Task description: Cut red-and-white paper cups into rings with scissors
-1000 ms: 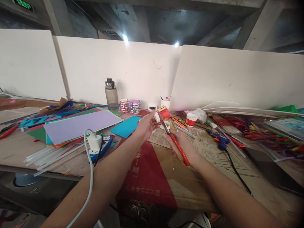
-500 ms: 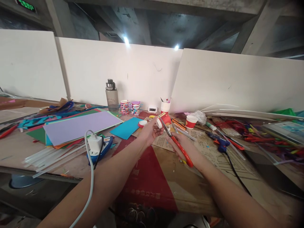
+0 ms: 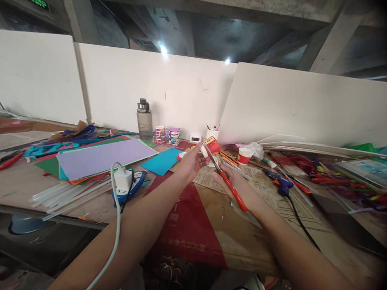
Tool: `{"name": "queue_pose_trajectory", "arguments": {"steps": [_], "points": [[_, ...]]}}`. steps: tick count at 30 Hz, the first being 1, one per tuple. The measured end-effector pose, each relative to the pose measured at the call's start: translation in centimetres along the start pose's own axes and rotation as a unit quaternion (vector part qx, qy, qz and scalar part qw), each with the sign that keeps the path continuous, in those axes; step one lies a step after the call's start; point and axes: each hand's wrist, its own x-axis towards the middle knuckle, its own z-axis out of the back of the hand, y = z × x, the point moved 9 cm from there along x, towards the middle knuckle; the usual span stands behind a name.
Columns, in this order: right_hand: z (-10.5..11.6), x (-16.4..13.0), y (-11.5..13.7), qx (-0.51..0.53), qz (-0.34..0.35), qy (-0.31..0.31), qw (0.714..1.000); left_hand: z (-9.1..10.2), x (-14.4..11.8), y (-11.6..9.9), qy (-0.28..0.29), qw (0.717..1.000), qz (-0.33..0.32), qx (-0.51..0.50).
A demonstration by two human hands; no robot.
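My left hand (image 3: pixel 195 163) is closed on a red and white paper cup (image 3: pixel 214 146), tipped on its side above the table. My right hand (image 3: pixel 231 181) grips a pair of scissors with red handles (image 3: pixel 233 190). The scissors' metal blades (image 3: pixel 211 154) point up and left and lie against the cup's white end; whether they bite into the paper cannot be made out. A second red and white paper cup (image 3: pixel 244 156) stands upright to the right of my hands. Below them lies brown cardboard (image 3: pixel 208 181).
Coloured paper sheets (image 3: pixel 105 159), a blue sheet (image 3: pixel 161 162), clear glue sticks (image 3: pixel 60 197) and a blue power strip (image 3: pixel 133 188) lie left. A bottle (image 3: pixel 144 123), decorated cups (image 3: pixel 173 137) and a small clock (image 3: pixel 195 138) stand behind. A glue gun (image 3: pixel 282 185) with its cable lies right.
The scissors have closed, their handles now together where they were spread a little before. The cup stays in my left hand, slightly turned. The view has shifted a little.
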Motion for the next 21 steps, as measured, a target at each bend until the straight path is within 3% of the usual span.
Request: {"name": "queue_pose_trajectory", "arguments": {"steps": [4, 9, 16, 21], "points": [[-0.4, -0.1, -0.4, 0.022, -0.023, 0.015, 0.999, -0.5, -0.2, -1.0, 0.037, 0.999, -0.02, 0.02], [-0.5, -0.1, -0.6, 0.036, -0.034, 0.014, 0.999, -0.7, -0.2, -1.4, 0.043, 0.998, -0.031, 0.021], [-0.5, 0.0, -0.3, -0.003, -0.004, 0.026, 1.0, 0.7, -0.4, -0.5, -0.055, 0.996, 0.066, 0.007], [-0.5, -0.1, 0.0, -0.02, -0.012, 0.038, 0.999, 1.5, -0.1, -0.3, -0.078, 0.992, 0.094, -0.01]]}}
